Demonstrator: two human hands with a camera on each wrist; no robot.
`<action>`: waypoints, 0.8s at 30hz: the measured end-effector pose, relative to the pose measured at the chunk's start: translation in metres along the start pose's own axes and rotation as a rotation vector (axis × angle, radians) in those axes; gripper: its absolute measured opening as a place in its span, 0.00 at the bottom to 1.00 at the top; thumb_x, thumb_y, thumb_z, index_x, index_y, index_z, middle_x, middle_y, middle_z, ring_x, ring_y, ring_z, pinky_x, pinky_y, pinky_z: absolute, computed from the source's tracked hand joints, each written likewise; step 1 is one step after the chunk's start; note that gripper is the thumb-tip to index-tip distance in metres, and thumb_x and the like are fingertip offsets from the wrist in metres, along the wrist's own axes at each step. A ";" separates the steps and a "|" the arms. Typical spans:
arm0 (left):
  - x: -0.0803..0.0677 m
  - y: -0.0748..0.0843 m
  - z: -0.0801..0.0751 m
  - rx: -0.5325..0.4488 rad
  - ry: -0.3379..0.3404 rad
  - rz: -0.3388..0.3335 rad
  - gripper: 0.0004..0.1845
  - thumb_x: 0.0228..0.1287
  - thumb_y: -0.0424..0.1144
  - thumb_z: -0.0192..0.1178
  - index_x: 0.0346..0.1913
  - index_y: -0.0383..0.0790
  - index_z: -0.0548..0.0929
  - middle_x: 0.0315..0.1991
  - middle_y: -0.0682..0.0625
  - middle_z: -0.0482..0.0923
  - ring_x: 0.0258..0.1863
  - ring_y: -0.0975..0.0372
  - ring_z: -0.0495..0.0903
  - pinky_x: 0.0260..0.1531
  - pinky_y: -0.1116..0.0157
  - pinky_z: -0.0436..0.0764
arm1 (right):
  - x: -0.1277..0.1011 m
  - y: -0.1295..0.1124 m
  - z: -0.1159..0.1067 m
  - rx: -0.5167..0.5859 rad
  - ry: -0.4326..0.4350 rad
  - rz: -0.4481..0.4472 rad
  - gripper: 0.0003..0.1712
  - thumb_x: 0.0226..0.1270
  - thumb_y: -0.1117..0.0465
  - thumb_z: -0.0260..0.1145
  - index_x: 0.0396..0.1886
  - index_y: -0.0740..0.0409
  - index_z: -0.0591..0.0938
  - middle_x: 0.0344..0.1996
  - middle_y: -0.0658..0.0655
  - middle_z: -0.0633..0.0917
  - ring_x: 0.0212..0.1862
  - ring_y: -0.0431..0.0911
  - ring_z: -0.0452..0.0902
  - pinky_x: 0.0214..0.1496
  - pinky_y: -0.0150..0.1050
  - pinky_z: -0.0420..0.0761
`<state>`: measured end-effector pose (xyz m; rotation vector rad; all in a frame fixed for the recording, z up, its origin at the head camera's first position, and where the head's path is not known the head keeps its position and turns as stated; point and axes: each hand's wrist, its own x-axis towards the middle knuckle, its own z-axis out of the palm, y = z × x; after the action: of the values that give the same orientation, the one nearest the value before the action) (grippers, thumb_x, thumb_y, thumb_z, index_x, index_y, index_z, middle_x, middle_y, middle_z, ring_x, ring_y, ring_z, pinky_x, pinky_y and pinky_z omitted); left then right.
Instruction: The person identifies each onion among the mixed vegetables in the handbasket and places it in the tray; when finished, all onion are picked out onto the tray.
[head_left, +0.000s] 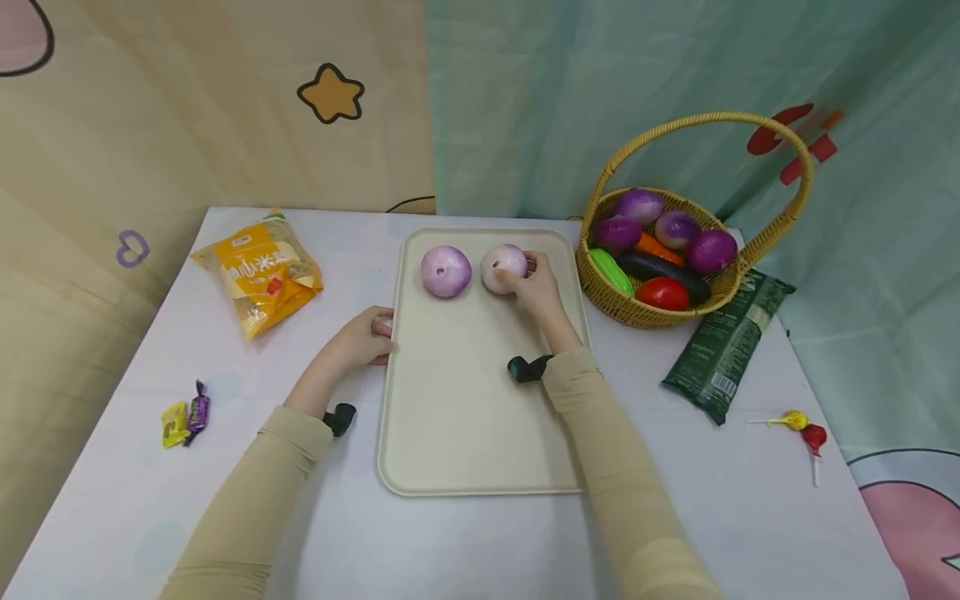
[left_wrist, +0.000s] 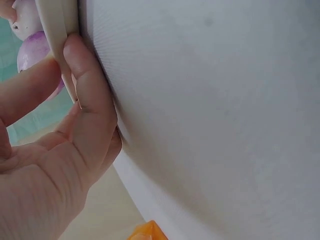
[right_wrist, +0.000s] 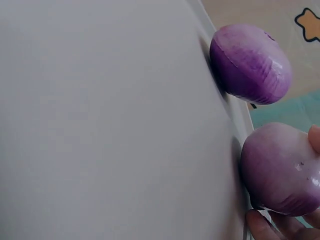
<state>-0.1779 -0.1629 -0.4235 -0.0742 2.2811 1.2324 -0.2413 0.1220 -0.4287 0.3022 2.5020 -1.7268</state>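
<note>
Two purple onions lie side by side at the far end of a cream tray (head_left: pixel 465 433). My right hand (head_left: pixel 528 283) grips the right onion (head_left: pixel 501 265), which rests on the tray; in the right wrist view that onion (right_wrist: pixel 280 170) is held by fingertips (right_wrist: pixel 260 225) at its lower edge. The left onion (head_left: pixel 446 271) (right_wrist: pixel 250 62) lies free. My left hand (head_left: pixel 367 337) holds the tray's left rim (left_wrist: pixel 57 30), thumb over the edge and fingers (left_wrist: pixel 90 95) along its side.
A wicker basket (head_left: pixel 600 283) with more onions, a tomato, a carrot, an eggplant and a green vegetable stands right of the tray. A dark green packet (head_left: pixel 727 343) and lollipops (head_left: pixel 802 427) lie at the right. A yellow snack bag (head_left: pixel 258 271) and candies (head_left: pixel 185 414) lie left.
</note>
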 end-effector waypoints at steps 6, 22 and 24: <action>-0.002 0.002 -0.001 -0.002 0.002 0.003 0.35 0.68 0.29 0.56 0.75 0.35 0.56 0.55 0.36 0.68 0.44 0.55 0.76 0.44 0.66 0.85 | -0.001 -0.003 -0.001 -0.061 -0.027 0.018 0.41 0.66 0.49 0.67 0.72 0.63 0.62 0.67 0.64 0.70 0.68 0.55 0.66 0.73 0.46 0.68; -0.001 -0.001 0.000 -0.026 -0.006 0.005 0.35 0.68 0.28 0.55 0.75 0.35 0.56 0.52 0.38 0.68 0.43 0.55 0.75 0.42 0.67 0.85 | -0.021 -0.028 -0.048 -0.104 0.141 -0.158 0.32 0.65 0.47 0.68 0.64 0.58 0.75 0.60 0.60 0.79 0.62 0.52 0.74 0.66 0.45 0.75; -0.001 -0.001 -0.001 -0.027 -0.012 0.009 0.35 0.68 0.27 0.54 0.75 0.35 0.55 0.52 0.38 0.67 0.44 0.55 0.75 0.42 0.66 0.85 | -0.025 -0.030 -0.062 -0.084 0.244 -0.182 0.28 0.64 0.47 0.68 0.58 0.58 0.79 0.55 0.59 0.83 0.57 0.50 0.78 0.62 0.41 0.78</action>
<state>-0.1769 -0.1641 -0.4232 -0.0663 2.2573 1.2657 -0.2203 0.1666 -0.3743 0.3042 2.8490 -1.7355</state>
